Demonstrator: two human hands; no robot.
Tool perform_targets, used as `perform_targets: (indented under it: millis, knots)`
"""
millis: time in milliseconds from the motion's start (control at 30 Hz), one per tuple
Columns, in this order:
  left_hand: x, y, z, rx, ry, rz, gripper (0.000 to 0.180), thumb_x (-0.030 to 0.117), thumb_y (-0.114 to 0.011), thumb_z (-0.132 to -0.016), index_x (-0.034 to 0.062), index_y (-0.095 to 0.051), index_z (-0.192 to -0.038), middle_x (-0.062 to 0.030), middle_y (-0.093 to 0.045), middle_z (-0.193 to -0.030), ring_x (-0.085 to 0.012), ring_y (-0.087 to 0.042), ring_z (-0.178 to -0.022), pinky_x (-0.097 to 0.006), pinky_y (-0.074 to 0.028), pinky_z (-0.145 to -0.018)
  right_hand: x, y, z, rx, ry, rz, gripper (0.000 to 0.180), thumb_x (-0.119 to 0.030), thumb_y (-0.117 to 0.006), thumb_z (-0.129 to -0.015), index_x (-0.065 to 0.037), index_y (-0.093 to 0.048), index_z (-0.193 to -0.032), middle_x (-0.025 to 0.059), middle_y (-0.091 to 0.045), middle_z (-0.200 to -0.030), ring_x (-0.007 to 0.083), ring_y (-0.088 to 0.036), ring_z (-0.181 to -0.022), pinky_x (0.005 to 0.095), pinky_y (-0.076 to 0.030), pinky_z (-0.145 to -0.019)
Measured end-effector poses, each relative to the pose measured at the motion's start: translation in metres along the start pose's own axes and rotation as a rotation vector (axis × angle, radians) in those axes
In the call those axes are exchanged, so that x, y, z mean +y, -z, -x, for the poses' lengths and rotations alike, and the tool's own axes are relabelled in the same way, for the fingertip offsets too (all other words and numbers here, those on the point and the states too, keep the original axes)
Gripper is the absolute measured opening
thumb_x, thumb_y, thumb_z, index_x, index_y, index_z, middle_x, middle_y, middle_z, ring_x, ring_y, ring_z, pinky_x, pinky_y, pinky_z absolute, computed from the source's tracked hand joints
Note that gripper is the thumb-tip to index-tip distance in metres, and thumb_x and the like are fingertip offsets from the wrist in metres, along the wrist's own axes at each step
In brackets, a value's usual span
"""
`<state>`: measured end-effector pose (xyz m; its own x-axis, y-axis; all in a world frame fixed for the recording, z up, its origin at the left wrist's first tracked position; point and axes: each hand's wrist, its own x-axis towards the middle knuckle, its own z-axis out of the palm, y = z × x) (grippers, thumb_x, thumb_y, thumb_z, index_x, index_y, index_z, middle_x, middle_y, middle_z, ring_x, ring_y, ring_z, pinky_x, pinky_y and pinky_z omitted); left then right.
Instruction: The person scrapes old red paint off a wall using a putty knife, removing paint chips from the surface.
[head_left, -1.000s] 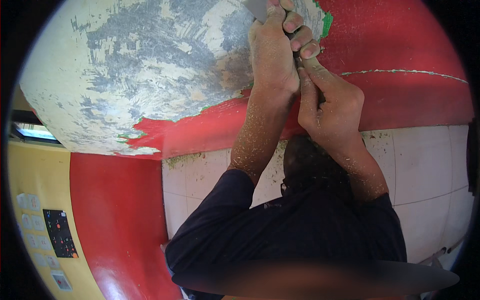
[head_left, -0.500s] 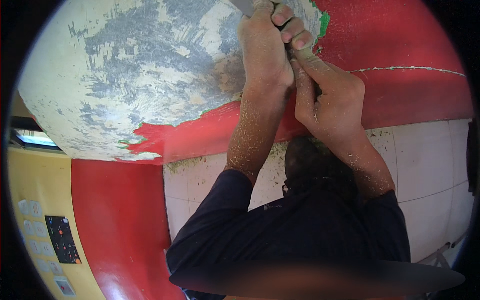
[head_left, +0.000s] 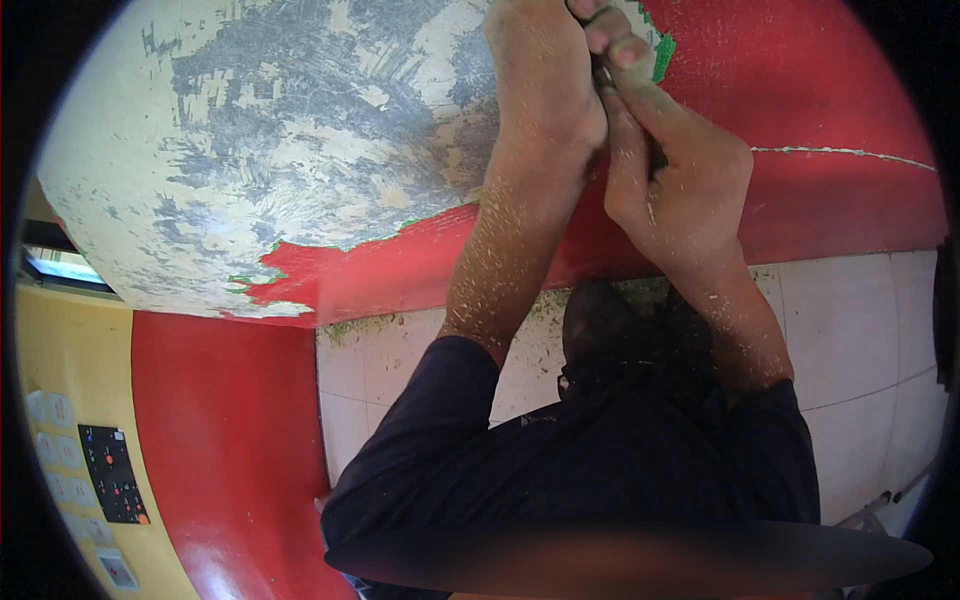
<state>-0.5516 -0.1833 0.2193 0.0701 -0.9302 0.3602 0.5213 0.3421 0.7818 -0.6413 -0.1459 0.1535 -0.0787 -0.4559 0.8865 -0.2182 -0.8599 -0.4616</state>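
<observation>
A large rounded body (head_left: 820, 90) painted red fills the top of the view. Much of its left part is scraped down to a white and grey patch (head_left: 280, 160) with a thin green edge. My left hand (head_left: 545, 85) and my right hand (head_left: 680, 180) press together at the top edge of the picture. Both are closed around a dark scraper handle (head_left: 603, 78) that shows only as a sliver between them. The blade is hidden or out of the picture. Paint flakes cover both forearms.
White floor tiles (head_left: 860, 330) lie below, with green-brown scrapings (head_left: 360, 325) along the foot of the red body. A second red curved panel (head_left: 220, 450) stands at lower left beside a yellow surface holding a black button panel (head_left: 112, 472). A pale scratch line (head_left: 850, 153) crosses the red paint at right.
Both hands have pushed upward along the surface with the tool. The grey blade seen earlier above the fingers has left the picture.
</observation>
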Motion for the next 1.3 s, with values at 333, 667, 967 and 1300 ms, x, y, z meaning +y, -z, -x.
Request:
perform_targets:
  millis: [333,667,967,1300]
  knots:
    - [0.000,-0.005,0.020,0.043,0.049,-0.085,0.029,0.035,-0.037,-0.100,0.0097,-0.043,-0.087,0.0030,-0.034,-0.060,-0.0085,-0.035,-0.045,-0.028,-0.037,-0.041,-0.005,0.007,0.009,-0.049,-0.038,-0.010,0.033,0.004,-0.062,-0.076,0.002,-0.063,-0.109,0.0171,-0.053,-0.059,0.0304,-0.056,-0.049,0.0370,-0.043,-0.046]
    - [-0.019,-0.011,0.025,0.019,0.121,-0.071,0.029,0.037,-0.039,-0.099,0.0120,-0.044,-0.085,0.0048,-0.033,-0.061,-0.0064,-0.032,-0.047,-0.024,-0.034,-0.042,0.007,0.017,0.028,-0.019,-0.109,0.010,0.032,0.007,-0.062,-0.076,0.004,-0.063,-0.108,0.0181,-0.056,-0.063,0.0284,-0.056,-0.050,0.0327,-0.043,-0.047]
    - [-0.029,-0.017,0.028,0.081,0.222,-0.198,0.024,0.032,-0.039,-0.099,0.0116,-0.045,-0.087,0.0039,-0.034,-0.061,-0.0070,-0.032,-0.045,-0.024,-0.033,-0.040,0.012,0.022,0.031,0.015,-0.120,-0.056,0.031,0.007,-0.060,-0.077,0.004,-0.062,-0.108,0.0178,-0.055,-0.062,0.0293,-0.056,-0.051,0.0333,-0.044,-0.048]
    - [-0.036,-0.005,0.027,0.043,0.193,-0.140,0.024,0.031,-0.040,-0.099,0.0109,-0.049,-0.088,0.0049,-0.037,-0.064,-0.0046,-0.033,-0.048,-0.021,-0.031,-0.040,0.012,0.019,0.051,-0.008,-0.178,-0.143,0.034,0.006,-0.058,-0.080,0.006,-0.059,-0.114,0.0175,-0.056,-0.067,0.0287,-0.055,-0.052,0.0335,-0.045,-0.050]
